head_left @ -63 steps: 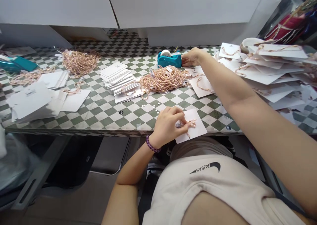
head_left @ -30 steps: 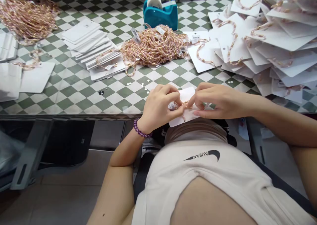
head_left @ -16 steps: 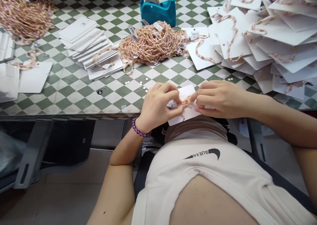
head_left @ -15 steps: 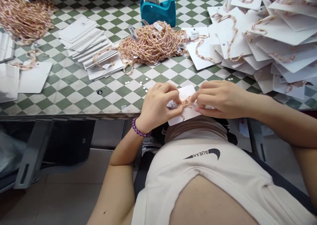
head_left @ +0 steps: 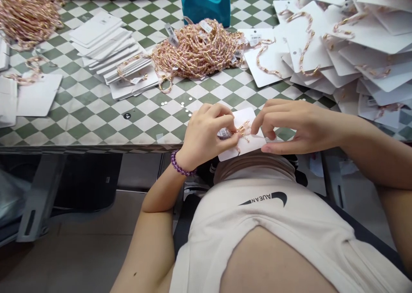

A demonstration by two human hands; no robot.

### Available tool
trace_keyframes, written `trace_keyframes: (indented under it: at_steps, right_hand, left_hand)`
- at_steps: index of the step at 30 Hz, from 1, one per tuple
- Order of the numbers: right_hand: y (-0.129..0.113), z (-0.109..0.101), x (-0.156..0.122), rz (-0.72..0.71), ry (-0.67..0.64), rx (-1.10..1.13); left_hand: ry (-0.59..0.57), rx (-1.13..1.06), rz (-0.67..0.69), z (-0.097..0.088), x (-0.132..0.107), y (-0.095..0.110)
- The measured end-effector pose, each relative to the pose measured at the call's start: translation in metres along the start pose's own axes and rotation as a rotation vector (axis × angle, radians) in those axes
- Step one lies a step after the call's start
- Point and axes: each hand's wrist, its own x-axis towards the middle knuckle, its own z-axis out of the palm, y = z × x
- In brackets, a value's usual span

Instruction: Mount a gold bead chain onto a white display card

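In the head view, the left hand point(head_left: 206, 132) pinches a pink-and-gold beaded bracelet point(head_left: 242, 129) against a small white paper card point(head_left: 247, 141) at the near edge of the green-and-white checked counter point(head_left: 96, 117); its grip is closed on the bracelet. The right hand point(head_left: 289, 123) presses fingertips point(head_left: 255, 127) onto the same card, its grip nearly closed on the bracelet's other end. Behind lie a heap of matching beaded bracelets point(head_left: 196, 48), a teal tape dispenser point(head_left: 206, 5) and stacked blank white cards point(head_left: 103, 39). The beige shirt point(head_left: 273, 233) reads "AUEAN" upside down.
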Motion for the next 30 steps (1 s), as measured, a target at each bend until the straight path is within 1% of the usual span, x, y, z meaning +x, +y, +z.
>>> trace_keyframes:
  at_steps: [2,5,8,11,14,19,21,25,30]
  right_hand:
    - [-0.001,-0.002,0.005,-0.022,-0.006,0.028]
    - [-0.005,-0.001,0.014,-0.051,-0.001,0.006]
    - [-0.008,0.003,0.018,-0.059,0.074,0.014]
    - [-0.011,0.009,0.015,-0.001,0.125,0.086]
    - [-0.01,0.017,0.014,0.076,0.103,0.098]
    - [-0.006,0.028,0.021,0.033,0.119,-0.036]
    - [-0.006,0.026,0.024,0.021,0.1,-0.082]
    - [-0.007,0.019,0.028,-0.021,0.014,-0.164]
    - [-0.007,0.018,0.029,-0.063,-0.009,-0.229]
  left_hand:
    - [0.003,0.002,0.004,0.0,0.0,0.0]
    - [0.006,0.01,0.004,0.001,0.0,0.0]
    - [0.003,0.006,0.002,0.0,0.0,0.0]
    - [-0.004,0.004,-0.005,0.0,0.0,0.0]
    - [-0.01,0.007,-0.008,0.001,0.0,0.0]
    - [-0.012,0.016,0.003,0.001,0.0,-0.001]
    - [-0.015,0.016,0.007,0.001,0.0,-0.001]
    - [-0.016,0.022,0.005,0.0,0.0,0.0]
    - [-0.004,0.03,0.011,0.001,0.0,0.0]
